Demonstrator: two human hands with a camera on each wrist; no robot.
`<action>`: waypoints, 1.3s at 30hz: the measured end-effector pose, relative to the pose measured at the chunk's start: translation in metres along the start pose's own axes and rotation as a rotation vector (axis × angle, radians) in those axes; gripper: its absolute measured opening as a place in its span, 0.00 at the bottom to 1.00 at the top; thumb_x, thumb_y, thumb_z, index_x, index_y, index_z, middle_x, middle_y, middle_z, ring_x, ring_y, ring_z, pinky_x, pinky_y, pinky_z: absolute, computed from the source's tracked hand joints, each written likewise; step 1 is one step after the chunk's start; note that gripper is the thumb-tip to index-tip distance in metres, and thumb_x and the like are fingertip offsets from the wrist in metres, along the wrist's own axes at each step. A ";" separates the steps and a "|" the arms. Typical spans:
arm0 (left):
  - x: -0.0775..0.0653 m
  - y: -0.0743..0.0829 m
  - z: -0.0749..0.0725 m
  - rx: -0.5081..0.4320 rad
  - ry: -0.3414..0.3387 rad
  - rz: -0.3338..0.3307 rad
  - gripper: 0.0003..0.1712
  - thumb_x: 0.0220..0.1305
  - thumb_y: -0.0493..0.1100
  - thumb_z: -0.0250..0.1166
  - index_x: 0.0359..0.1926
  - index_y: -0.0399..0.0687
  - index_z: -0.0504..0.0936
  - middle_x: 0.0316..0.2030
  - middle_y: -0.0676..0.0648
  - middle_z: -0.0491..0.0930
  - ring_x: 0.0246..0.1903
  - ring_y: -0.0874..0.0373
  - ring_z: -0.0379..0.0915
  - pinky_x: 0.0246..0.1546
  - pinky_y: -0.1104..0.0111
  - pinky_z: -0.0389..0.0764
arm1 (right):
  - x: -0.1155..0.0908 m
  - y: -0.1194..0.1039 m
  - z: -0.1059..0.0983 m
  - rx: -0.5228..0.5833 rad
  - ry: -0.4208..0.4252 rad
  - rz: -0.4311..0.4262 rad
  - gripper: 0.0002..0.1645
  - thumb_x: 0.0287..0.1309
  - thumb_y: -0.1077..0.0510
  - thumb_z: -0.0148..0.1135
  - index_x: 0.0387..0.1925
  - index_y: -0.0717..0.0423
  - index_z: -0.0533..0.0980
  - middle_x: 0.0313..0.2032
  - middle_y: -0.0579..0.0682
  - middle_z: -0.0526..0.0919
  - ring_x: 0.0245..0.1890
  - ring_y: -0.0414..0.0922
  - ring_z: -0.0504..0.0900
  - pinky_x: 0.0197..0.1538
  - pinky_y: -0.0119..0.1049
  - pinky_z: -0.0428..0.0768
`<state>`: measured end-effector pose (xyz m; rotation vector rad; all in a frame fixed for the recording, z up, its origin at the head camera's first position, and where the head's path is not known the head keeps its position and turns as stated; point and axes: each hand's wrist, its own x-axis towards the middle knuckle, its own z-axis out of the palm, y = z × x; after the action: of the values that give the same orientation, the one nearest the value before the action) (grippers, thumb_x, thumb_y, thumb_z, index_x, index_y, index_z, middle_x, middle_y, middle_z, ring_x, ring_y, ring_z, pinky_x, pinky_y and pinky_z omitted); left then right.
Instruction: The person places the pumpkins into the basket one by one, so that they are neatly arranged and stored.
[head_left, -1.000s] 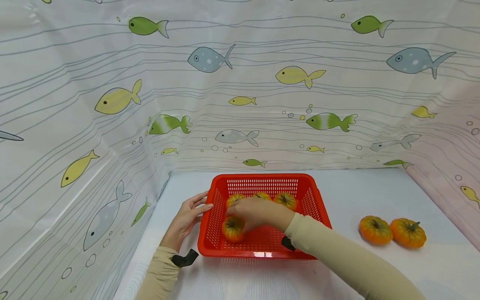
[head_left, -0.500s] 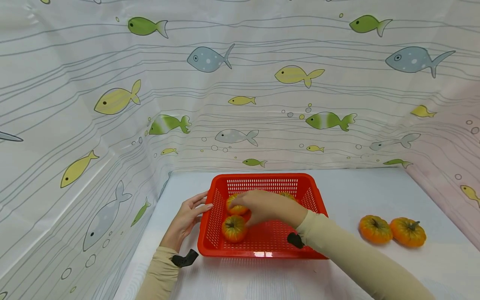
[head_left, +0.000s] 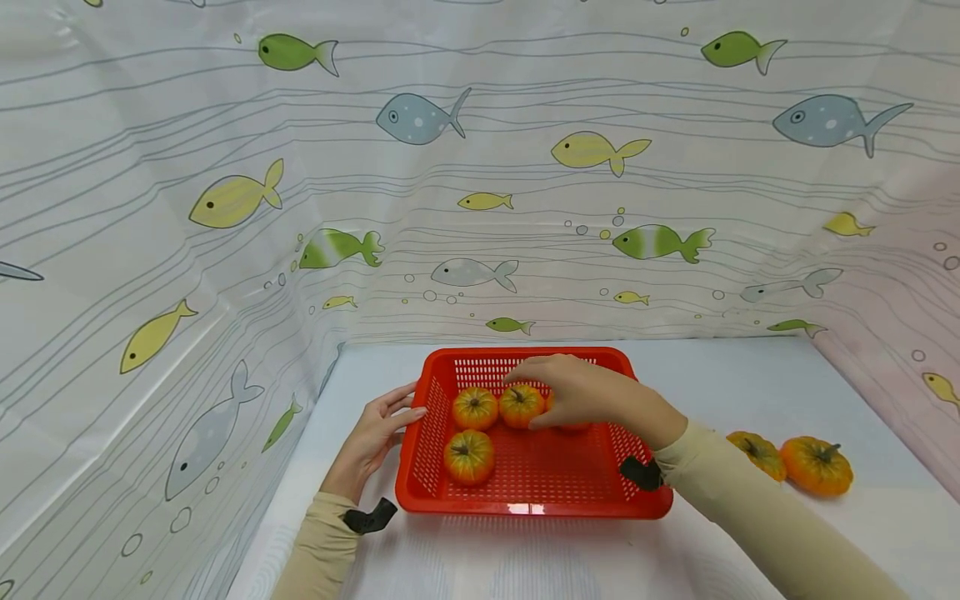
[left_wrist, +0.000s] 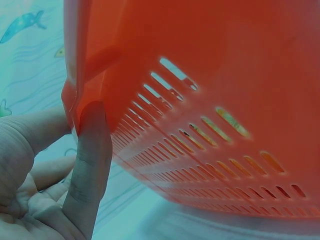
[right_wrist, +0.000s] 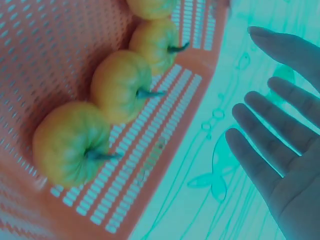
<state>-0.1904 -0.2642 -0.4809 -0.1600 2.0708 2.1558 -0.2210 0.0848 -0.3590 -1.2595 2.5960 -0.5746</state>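
A red plastic basket [head_left: 536, 507] with slotted walls stands on the table. Inside it, small orange pumpkins lie along the back: one at left [head_left: 476, 408], one in the middle [head_left: 521, 406], and a third [head_left: 572, 423] mostly hidden behind my right hand. Another pumpkin [head_left: 469, 458] sits at the front left. My left hand [head_left: 375, 429] grips the basket's left rim, a finger pressed on the outer wall in the left wrist view. My right hand [head_left: 585, 390] hovers over the basket's back right, holding nothing; the right wrist view shows its fingers [right_wrist: 257, 155] spread, apart from the pumpkins.
Two more pumpkins lie on the table to the right, one [head_left: 817, 465] fully visible and the other [head_left: 757, 450] partly behind my right sleeve. A fish-patterned sheet [head_left: 525, 208] hangs behind the table and along both sides.
My right hand has left the front-left pumpkin and moved right and back across the basket, uncovering the left and middle back pumpkins. My left hand stays on the rim.
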 end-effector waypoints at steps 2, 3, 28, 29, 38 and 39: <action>0.000 0.000 0.000 -0.003 0.001 0.001 0.35 0.69 0.38 0.68 0.75 0.45 0.68 0.45 0.51 0.83 0.36 0.60 0.87 0.37 0.65 0.90 | -0.008 0.006 -0.003 -0.004 0.016 0.010 0.37 0.57 0.50 0.77 0.68 0.45 0.76 0.67 0.46 0.79 0.69 0.49 0.76 0.69 0.51 0.77; -0.001 0.001 0.000 -0.002 -0.001 0.001 0.35 0.69 0.38 0.68 0.75 0.45 0.68 0.45 0.51 0.83 0.36 0.60 0.87 0.37 0.65 0.90 | -0.012 0.008 -0.004 -0.006 0.023 0.010 0.36 0.57 0.50 0.77 0.67 0.45 0.76 0.66 0.47 0.79 0.69 0.50 0.76 0.69 0.52 0.78; -0.001 0.001 0.001 -0.003 0.009 -0.004 0.35 0.69 0.39 0.68 0.75 0.46 0.69 0.48 0.50 0.83 0.39 0.60 0.87 0.38 0.64 0.90 | -0.118 0.070 -0.014 0.108 0.181 0.187 0.37 0.54 0.50 0.79 0.65 0.52 0.76 0.61 0.55 0.83 0.58 0.59 0.80 0.45 0.45 0.90; -0.001 0.001 0.001 0.000 0.008 -0.004 0.35 0.69 0.39 0.68 0.75 0.46 0.68 0.48 0.50 0.83 0.39 0.60 0.87 0.38 0.64 0.90 | -0.123 0.073 -0.014 0.107 0.191 0.198 0.38 0.54 0.50 0.79 0.65 0.52 0.76 0.61 0.55 0.83 0.58 0.59 0.81 0.45 0.45 0.90; 0.000 0.001 0.000 -0.001 0.008 -0.004 0.36 0.69 0.39 0.69 0.75 0.46 0.68 0.48 0.50 0.82 0.38 0.60 0.87 0.37 0.65 0.90 | -0.156 0.098 -0.005 0.049 0.248 0.250 0.37 0.51 0.49 0.81 0.63 0.50 0.77 0.58 0.54 0.85 0.54 0.56 0.84 0.49 0.52 0.88; 0.000 0.001 0.000 0.001 0.009 -0.002 0.36 0.69 0.39 0.69 0.75 0.45 0.68 0.48 0.49 0.82 0.38 0.60 0.87 0.37 0.65 0.90 | -0.159 0.101 -0.003 0.047 0.249 0.255 0.37 0.51 0.48 0.81 0.63 0.50 0.78 0.58 0.54 0.85 0.54 0.56 0.84 0.49 0.52 0.88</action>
<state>-0.1901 -0.2638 -0.4799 -0.1719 2.0754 2.1573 -0.1953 0.2672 -0.3976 -0.8710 2.8640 -0.7794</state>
